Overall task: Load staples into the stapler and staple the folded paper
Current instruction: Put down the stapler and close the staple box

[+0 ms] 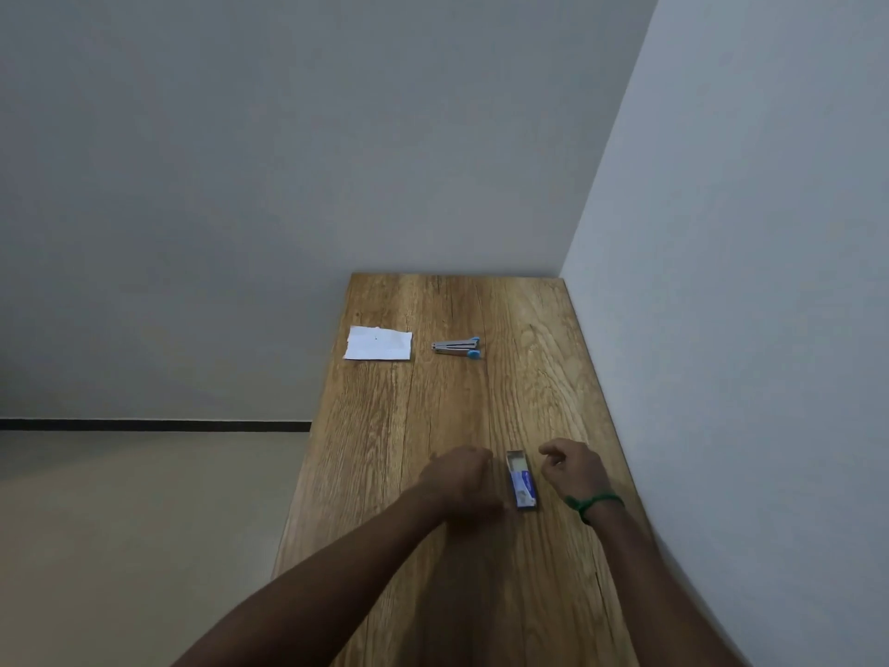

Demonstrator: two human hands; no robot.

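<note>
A small blue and white staple box [522, 479] lies on the wooden table [433, 406], its far end slid open. My left hand [459, 476] rests just left of the box, fingers curled under, holding nothing that I can see. My right hand [572, 466] hovers just right of the box with loosely bent fingers, not touching it. Farther back lie a small metal stapler [456, 348] with blue ends and, to its left, a folded white paper [378, 343] near the table's left edge.
The table stands in a corner, with a wall along its right side and another behind it. Its left edge drops to the floor. A green band circles my right wrist [594, 503].
</note>
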